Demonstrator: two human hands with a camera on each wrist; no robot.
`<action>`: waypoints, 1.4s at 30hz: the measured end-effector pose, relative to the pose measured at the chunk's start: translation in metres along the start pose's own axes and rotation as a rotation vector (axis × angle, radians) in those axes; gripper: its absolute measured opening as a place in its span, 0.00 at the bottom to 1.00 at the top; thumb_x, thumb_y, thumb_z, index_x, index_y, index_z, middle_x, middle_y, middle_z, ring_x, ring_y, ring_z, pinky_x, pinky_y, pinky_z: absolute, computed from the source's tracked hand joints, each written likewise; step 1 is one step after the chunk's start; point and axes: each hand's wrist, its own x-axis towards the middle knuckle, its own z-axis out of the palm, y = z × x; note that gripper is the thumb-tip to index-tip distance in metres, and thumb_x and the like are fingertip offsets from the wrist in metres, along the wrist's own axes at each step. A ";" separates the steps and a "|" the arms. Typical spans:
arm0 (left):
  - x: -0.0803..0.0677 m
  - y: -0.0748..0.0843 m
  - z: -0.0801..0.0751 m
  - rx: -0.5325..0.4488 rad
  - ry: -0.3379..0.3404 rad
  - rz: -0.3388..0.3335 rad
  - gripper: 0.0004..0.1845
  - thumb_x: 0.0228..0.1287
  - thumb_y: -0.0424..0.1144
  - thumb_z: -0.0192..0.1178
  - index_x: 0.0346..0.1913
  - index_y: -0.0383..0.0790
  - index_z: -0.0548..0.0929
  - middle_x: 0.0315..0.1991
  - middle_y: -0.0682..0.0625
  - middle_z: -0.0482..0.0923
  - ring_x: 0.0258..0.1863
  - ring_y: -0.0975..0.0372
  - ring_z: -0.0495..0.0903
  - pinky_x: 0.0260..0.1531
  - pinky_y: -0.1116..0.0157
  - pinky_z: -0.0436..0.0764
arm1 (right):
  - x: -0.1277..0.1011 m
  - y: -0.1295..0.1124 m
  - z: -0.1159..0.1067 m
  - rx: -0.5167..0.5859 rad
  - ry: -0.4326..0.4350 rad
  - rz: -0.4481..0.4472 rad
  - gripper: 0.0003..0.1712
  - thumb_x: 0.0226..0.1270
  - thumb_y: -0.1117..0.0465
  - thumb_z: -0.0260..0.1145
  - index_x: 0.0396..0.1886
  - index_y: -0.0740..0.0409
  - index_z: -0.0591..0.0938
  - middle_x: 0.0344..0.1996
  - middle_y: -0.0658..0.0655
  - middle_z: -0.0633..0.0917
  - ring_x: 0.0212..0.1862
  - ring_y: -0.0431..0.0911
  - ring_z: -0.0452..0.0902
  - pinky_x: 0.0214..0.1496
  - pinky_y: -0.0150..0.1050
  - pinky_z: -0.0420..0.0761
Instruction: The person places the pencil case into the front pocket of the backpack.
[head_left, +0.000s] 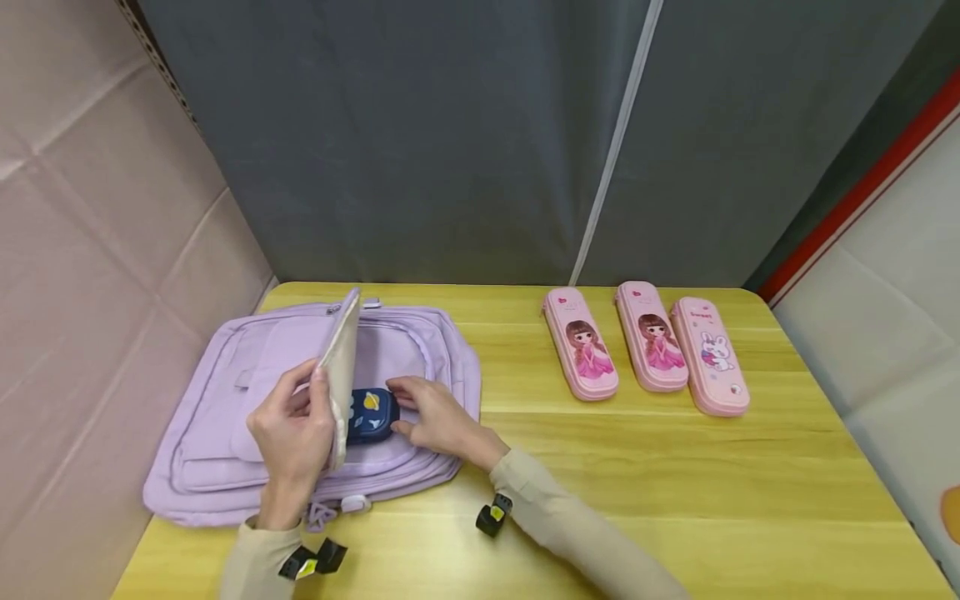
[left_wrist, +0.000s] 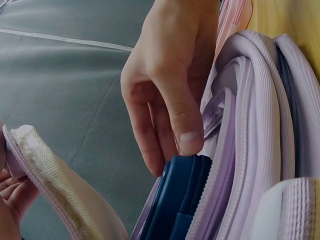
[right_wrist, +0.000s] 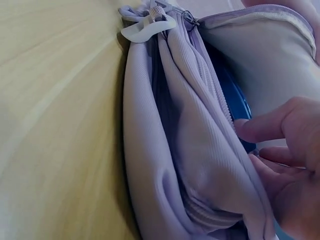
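Note:
A lilac backpack (head_left: 217,417) lies flat at the left of the table, its front pocket unzipped. My left hand (head_left: 295,427) pinches the edge of the pocket's flap (head_left: 343,358) and holds it upright, cream lining facing right. A dark blue pencil case (head_left: 375,415) with a yellow planet print lies partly inside the pocket, its left part hidden by the flap. At its right end my right hand (head_left: 444,419) grips it between thumb and fingers. The left wrist view shows that thumb (left_wrist: 190,142) on the case's edge, close to the zipped pocket rim (left_wrist: 225,150).
Three pink pencil cases lie at the back right: one with a doll print (head_left: 581,343), a similar one (head_left: 651,337), and one with a rabbit print (head_left: 710,358). A grey curtain (head_left: 420,150) hangs behind the wooden table (head_left: 600,492). A pale padded wall (head_left: 90,275) borders the left.

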 end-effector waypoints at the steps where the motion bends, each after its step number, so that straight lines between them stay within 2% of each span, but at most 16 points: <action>1: -0.001 0.000 0.000 -0.002 0.001 -0.004 0.07 0.63 0.24 0.65 0.42 0.27 0.88 0.33 0.30 0.87 0.31 0.86 0.82 0.27 0.87 0.80 | -0.002 0.000 -0.001 -0.011 0.003 -0.007 0.35 0.60 0.72 0.72 0.68 0.70 0.72 0.66 0.66 0.77 0.63 0.52 0.80 0.64 0.24 0.78; 6: -0.003 -0.003 0.000 0.002 -0.002 -0.021 0.07 0.63 0.24 0.65 0.42 0.27 0.88 0.32 0.30 0.87 0.31 0.86 0.81 0.27 0.87 0.80 | -0.013 0.001 -0.009 -0.124 0.045 -0.070 0.32 0.64 0.68 0.70 0.67 0.67 0.73 0.64 0.64 0.80 0.60 0.54 0.83 0.64 0.30 0.82; 11: -0.003 -0.007 -0.005 0.026 -0.016 -0.017 0.07 0.64 0.26 0.65 0.42 0.27 0.88 0.30 0.30 0.86 0.30 0.87 0.81 0.28 0.87 0.81 | -0.022 0.004 -0.023 -0.213 0.136 -0.136 0.29 0.65 0.64 0.70 0.65 0.65 0.76 0.60 0.62 0.83 0.53 0.53 0.84 0.59 0.37 0.86; 15: -0.002 -0.009 -0.007 0.037 -0.026 -0.018 0.08 0.64 0.27 0.65 0.42 0.26 0.88 0.31 0.30 0.87 0.30 0.86 0.80 0.30 0.86 0.81 | -0.028 0.010 -0.039 -0.251 0.221 -0.152 0.27 0.65 0.65 0.70 0.62 0.66 0.78 0.58 0.62 0.84 0.54 0.52 0.83 0.60 0.43 0.85; 23: -0.003 -0.010 -0.007 0.051 -0.045 -0.030 0.08 0.65 0.28 0.64 0.42 0.25 0.88 0.33 0.31 0.87 0.32 0.86 0.80 0.32 0.86 0.82 | -0.047 0.017 -0.070 -0.307 0.328 -0.123 0.30 0.63 0.66 0.70 0.65 0.69 0.75 0.61 0.66 0.82 0.64 0.58 0.78 0.72 0.50 0.78; 31: -0.004 -0.010 -0.005 0.051 -0.048 -0.012 0.08 0.64 0.27 0.64 0.42 0.25 0.88 0.34 0.31 0.87 0.32 0.86 0.80 0.34 0.87 0.82 | -0.070 0.032 -0.099 -0.372 0.404 -0.079 0.32 0.62 0.67 0.72 0.66 0.70 0.74 0.62 0.68 0.80 0.65 0.60 0.76 0.74 0.52 0.76; 42: -0.007 -0.012 0.002 0.060 -0.084 -0.036 0.09 0.65 0.28 0.64 0.42 0.23 0.87 0.36 0.31 0.87 0.32 0.87 0.80 0.35 0.85 0.83 | -0.096 0.051 -0.122 -0.366 0.508 0.038 0.36 0.61 0.67 0.71 0.68 0.71 0.71 0.67 0.70 0.76 0.70 0.62 0.70 0.77 0.57 0.69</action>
